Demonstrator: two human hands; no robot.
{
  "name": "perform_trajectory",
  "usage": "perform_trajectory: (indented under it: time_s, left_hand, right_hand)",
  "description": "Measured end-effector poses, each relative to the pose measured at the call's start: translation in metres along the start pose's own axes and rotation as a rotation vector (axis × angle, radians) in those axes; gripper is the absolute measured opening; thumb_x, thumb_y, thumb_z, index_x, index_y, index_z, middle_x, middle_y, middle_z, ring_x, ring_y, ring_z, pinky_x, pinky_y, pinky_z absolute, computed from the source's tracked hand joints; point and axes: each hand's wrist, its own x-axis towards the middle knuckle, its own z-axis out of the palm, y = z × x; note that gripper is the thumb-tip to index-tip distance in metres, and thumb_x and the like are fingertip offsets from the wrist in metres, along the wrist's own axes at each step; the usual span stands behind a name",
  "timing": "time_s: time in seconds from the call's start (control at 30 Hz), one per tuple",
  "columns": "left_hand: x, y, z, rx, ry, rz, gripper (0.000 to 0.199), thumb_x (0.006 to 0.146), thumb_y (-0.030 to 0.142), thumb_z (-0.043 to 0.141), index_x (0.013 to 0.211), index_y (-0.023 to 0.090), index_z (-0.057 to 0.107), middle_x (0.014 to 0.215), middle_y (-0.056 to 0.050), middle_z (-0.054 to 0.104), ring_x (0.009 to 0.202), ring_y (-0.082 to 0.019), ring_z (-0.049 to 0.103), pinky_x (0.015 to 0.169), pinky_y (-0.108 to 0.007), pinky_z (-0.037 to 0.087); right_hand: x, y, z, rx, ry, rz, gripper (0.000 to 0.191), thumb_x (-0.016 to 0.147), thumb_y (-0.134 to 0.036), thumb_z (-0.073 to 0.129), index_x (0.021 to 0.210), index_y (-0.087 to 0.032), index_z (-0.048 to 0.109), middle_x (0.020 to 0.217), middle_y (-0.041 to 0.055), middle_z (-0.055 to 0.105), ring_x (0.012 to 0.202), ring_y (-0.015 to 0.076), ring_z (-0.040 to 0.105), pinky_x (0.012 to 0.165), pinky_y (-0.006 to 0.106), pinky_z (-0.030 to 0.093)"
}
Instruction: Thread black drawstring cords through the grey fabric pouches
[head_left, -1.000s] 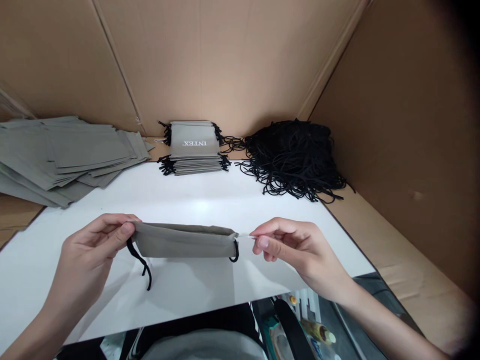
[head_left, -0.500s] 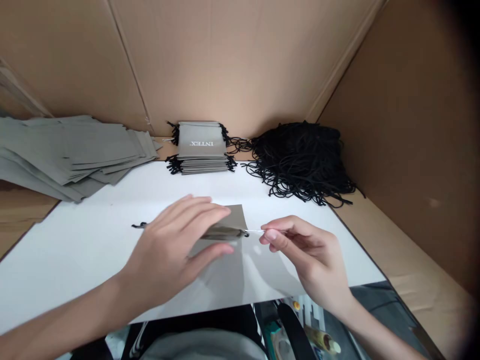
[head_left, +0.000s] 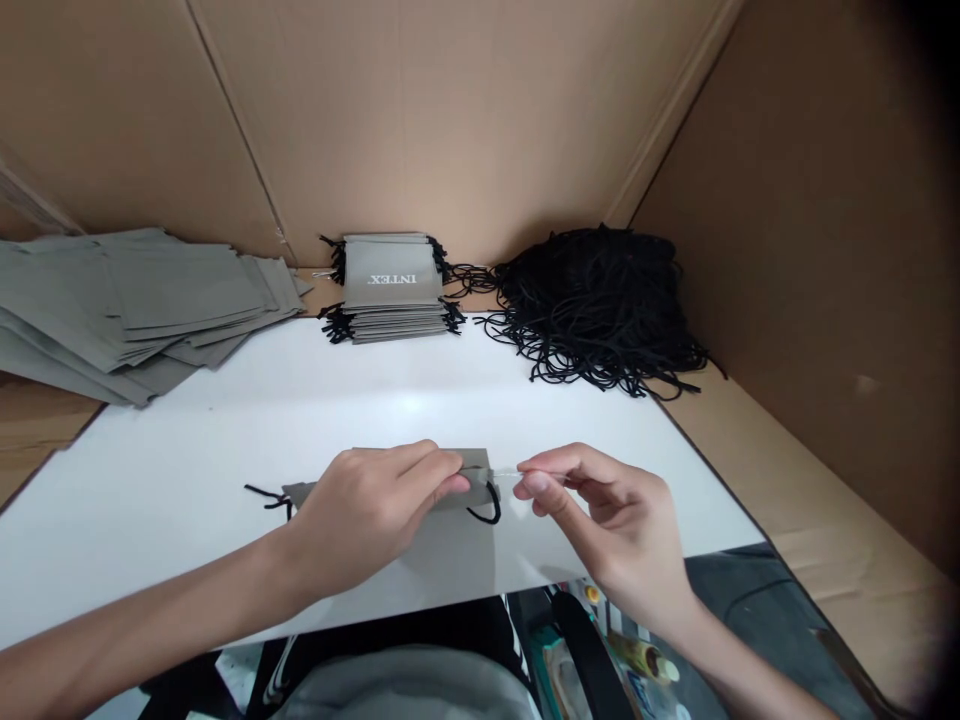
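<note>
A grey cloth drawstring pouch (head_left: pixel 478 490) lies low over the white tabletop in front of me. My left hand (head_left: pixel 382 500) is closed on its upper edge, thumb and fingers pinched near the right end. From that end hangs a loop of black cord (head_left: pixel 495 510); black cord ends (head_left: pixel 270 495) stick out at the left. My right hand (head_left: pixel 619 525) pinches a thin pale needle-like rod or wire (head_left: pixel 507 472), which reaches to the pouch's right edge. Its tip is hidden in the cloth.
A stack of grey pouches marked INTEX (head_left: pixel 394 280) with black cords stands at the back. Flat grey cloth pieces (head_left: pixel 172 295) are heaped at the left, black cords (head_left: pixel 600 300) at the back right. Cardboard walls (head_left: pixel 450 120) enclose the white table (head_left: pixel 187 470).
My left hand was open over the pouch and is now closed on its edge. The black cord loop now hangs out at the right end. My right hand stays pinched on the thin rod.
</note>
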Motion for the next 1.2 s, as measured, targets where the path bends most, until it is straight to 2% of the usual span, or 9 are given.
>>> perform_trajectory:
  time_s: [0.17, 0.3, 0.4, 0.57, 0.67, 0.83, 1.03, 1.2]
  left_hand:
    - [-0.001, -0.001, -0.002, -0.102, 0.009, 0.069, 0.019, 0.098, 0.012, 0.048, 0.085, 0.014, 0.061, 0.065, 0.0, 0.066, 0.047, -0.009, 0.053, 0.041, -0.021, 0.039]
    - [-0.002, -0.001, -0.002, -0.18, 0.023, 0.117, 0.018, 0.091, 0.003, 0.05, 0.081, 0.015, 0.058, 0.061, 0.002, 0.062, 0.047, -0.009, 0.052, 0.04, -0.021, 0.038]
    - [-0.001, -0.002, -0.005, -0.177, -0.015, 0.098, 0.018, 0.09, 0.002, 0.05, 0.082, 0.016, 0.059, 0.06, 0.003, 0.061, 0.046, -0.009, 0.05, 0.038, -0.022, 0.036]
    - [0.004, -0.004, -0.015, -0.153, -0.002, 0.035, 0.016, 0.094, 0.009, 0.051, 0.083, 0.016, 0.061, 0.063, 0.003, 0.062, 0.043, -0.008, 0.047, 0.04, -0.021, 0.036]
    - [0.004, -0.005, -0.018, -0.118, 0.004, 0.031, 0.017, 0.095, 0.011, 0.051, 0.083, 0.017, 0.061, 0.062, 0.003, 0.062, 0.044, -0.008, 0.047, 0.042, -0.021, 0.036]
    - [0.0, -0.006, -0.016, -0.118, 0.026, 0.05, 0.013, 0.095, 0.011, 0.053, 0.086, 0.018, 0.06, 0.063, 0.003, 0.061, 0.045, -0.009, 0.046, 0.042, -0.021, 0.036]
    - [-0.003, -0.005, -0.016, -0.074, 0.031, 0.064, 0.01, 0.095, 0.012, 0.055, 0.087, 0.018, 0.058, 0.062, 0.003, 0.059, 0.047, -0.01, 0.046, 0.042, -0.023, 0.036]
    - [-0.006, -0.003, -0.016, -0.042, 0.041, 0.084, 0.011, 0.093, 0.01, 0.055, 0.086, 0.019, 0.056, 0.063, 0.003, 0.062, 0.046, -0.01, 0.049, 0.042, -0.023, 0.037]
  right_hand:
    - [-0.001, -0.003, -0.01, -0.042, -0.12, -0.055, 0.004, 0.088, -0.02, 0.071, 0.085, -0.02, 0.075, 0.074, 0.0024, 0.076, 0.064, 0.0151, 0.068, 0.06, 0.025, 0.055]
    - [0.003, -0.008, -0.018, 0.062, -0.284, -0.025, 0.008, 0.088, -0.018, 0.071, 0.085, -0.02, 0.077, 0.075, 0.0029, 0.078, 0.062, 0.0141, 0.07, 0.058, 0.023, 0.055]
    - [0.005, -0.009, -0.021, 0.106, -0.33, 0.001, 0.007, 0.087, -0.018, 0.072, 0.089, -0.02, 0.079, 0.074, 0.0031, 0.078, 0.061, 0.0141, 0.071, 0.057, 0.023, 0.057]
    - [0.001, -0.003, -0.027, 0.134, -0.202, 0.06, 0.019, 0.082, -0.022, 0.079, 0.101, -0.023, 0.078, 0.086, 0.006, 0.08, 0.077, 0.0216, 0.077, 0.067, 0.029, 0.063]
    - [-0.001, -0.003, -0.029, 0.148, -0.138, 0.05, 0.012, 0.084, -0.024, 0.077, 0.097, -0.024, 0.079, 0.086, 0.0051, 0.079, 0.077, 0.0189, 0.075, 0.063, 0.026, 0.061]
    - [0.001, -0.009, -0.028, 0.168, -0.197, 0.017, 0.008, 0.092, -0.023, 0.069, 0.093, -0.022, 0.077, 0.078, 0.004, 0.075, 0.065, 0.0139, 0.069, 0.057, 0.024, 0.057]
    - [0.0, -0.01, -0.023, 0.061, -0.182, -0.074, 0.013, 0.088, -0.018, 0.072, 0.099, -0.024, 0.074, 0.084, 0.0029, 0.074, 0.075, 0.0166, 0.07, 0.067, 0.029, 0.057]
    - [0.0, -0.01, -0.014, -0.029, -0.151, -0.146, 0.013, 0.086, -0.011, 0.072, 0.092, -0.023, 0.074, 0.081, 0.0019, 0.075, 0.069, 0.0151, 0.068, 0.061, 0.028, 0.052]
